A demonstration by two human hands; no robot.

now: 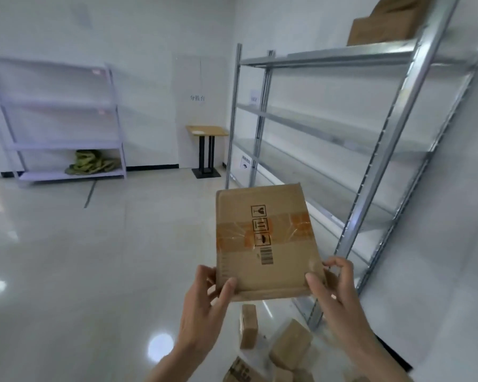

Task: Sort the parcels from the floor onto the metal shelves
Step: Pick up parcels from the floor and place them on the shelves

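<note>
While both hands grip its near corners, a flat cardboard parcel point(265, 241) is held up in the air, just left of the front post of the metal shelving unit point(326, 128) that stands against the right-hand wall. The left hand point(202, 307) curls around the parcel's lower left corner, thumb laid on the top face and fingers wrapped along the side edge. The right hand point(340, 290) pinches the lower right corner, thumb on the top face and fingers bent behind the edge. The parcel's top face carries a band of clear and orange tape, three black handling symbols stacked in a column, and a small barcode beneath them.

On the top tier of the shelving unit, toward its near end, sits a brown box point(381, 28) with something brown resting on it; the lower tiers show bare metal, with small white labels on the wall behind the far end. Down by the foot of the shelving unit's front post, several more cardboard parcels point(273, 346) lie scattered on the glossy floor point(80, 257), below the held parcel. Beyond the far end of the shelving unit stands a small wooden-topped table point(207, 131) on a black pedestal, against a white wall panel with faint printed characters. Well to the left of the shelving unit, across the floor, a pale shelf rack point(58, 119) lines the far wall, with a heap of green fabric point(90, 162) on its lowest tier.
</note>
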